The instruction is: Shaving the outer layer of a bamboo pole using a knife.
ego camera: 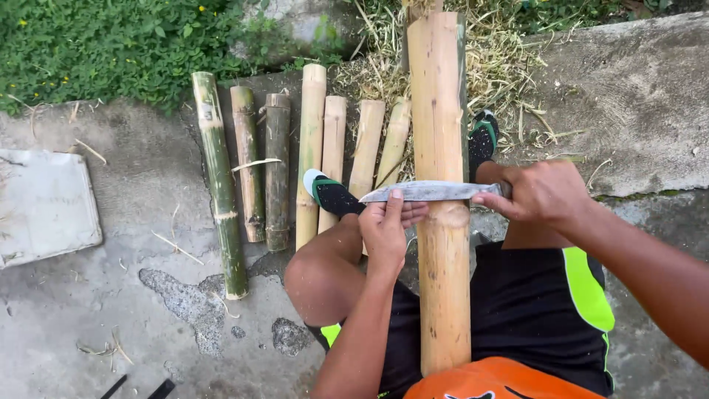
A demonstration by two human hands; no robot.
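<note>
Both hands grip one knife (428, 192), which lies across the big bamboo pole (442, 222). I see the right hand (543, 193) closed around the handle, at about 3 o'clock from the pole; the handle itself is almost hidden inside the fist. I see the left hand (385, 225) at 9 o'clock from the pole, with the fingers pinching the far end of the blade and the thumb lying flat along the metal. The blade is grey and a little worn, and it touches the pole just above a node ring.

The pole runs from 12 o'clock to 6 o'clock through the middle of the view, and it rests between the person's knees. Its surface is pale and already peeled; a narrow green strip shows on its right edge near the top.

At 10 o'clock from the hands, several shorter bamboo pieces (277, 170) lie side by side on the concrete ground (111, 310), some green and some pale. Two feet in sandals (331, 193) show beside the pole, one on each side. A heap of dry shavings (509, 66) lies at 12 o'clock, I think from bamboo, though the view is not clear there. A flat grey slab (44, 207) lies at 9 o'clock, well apart.
</note>
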